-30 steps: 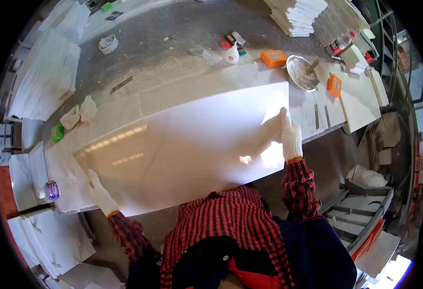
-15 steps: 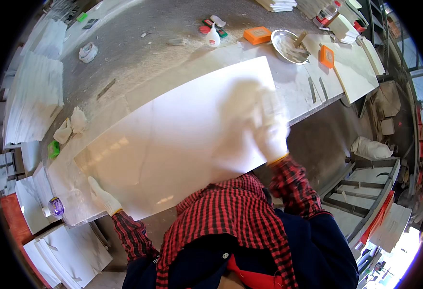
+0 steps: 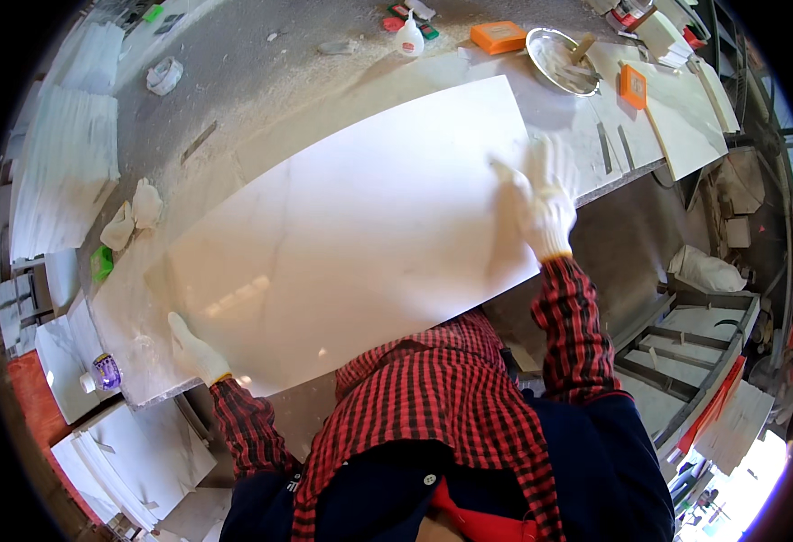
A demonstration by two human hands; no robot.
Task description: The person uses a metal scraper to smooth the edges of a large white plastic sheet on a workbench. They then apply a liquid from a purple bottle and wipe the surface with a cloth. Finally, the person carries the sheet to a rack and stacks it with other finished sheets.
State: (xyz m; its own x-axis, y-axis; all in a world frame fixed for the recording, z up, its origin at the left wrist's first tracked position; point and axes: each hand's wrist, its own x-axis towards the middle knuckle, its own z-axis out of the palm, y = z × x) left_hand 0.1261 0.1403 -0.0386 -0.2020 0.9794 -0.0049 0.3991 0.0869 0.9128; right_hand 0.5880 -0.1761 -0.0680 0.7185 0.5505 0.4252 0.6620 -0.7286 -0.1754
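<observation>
A large glossy white slab (image 3: 369, 217) with faint veining lies across the workbench in front of me. At its left end is my left hand (image 3: 200, 354) in a white knit glove, its fingers stretched out along the slab's edge; whether any finger is under the slab is hidden. My right hand (image 3: 548, 208), gloved alike, lies at the slab's right edge. Its fingers are extended and the thumb reaches over the white surface. The fingertips are slightly blurred, and I see nothing held in that hand.
Beyond the slab are a white squeeze bottle (image 3: 409, 38), an orange box (image 3: 498, 37), a metal bowl (image 3: 541, 68) with pale paste and another orange box (image 3: 632, 88). Crumpled gloves (image 3: 147, 204) lie at left. Stacked slabs (image 3: 62, 172) stand far left, a metal frame (image 3: 685, 352) right.
My right hand has moved right, from over the slab's surface to its right edge, and is less blurred. My left hand stays at the left end. The whole view has shifted slightly.
</observation>
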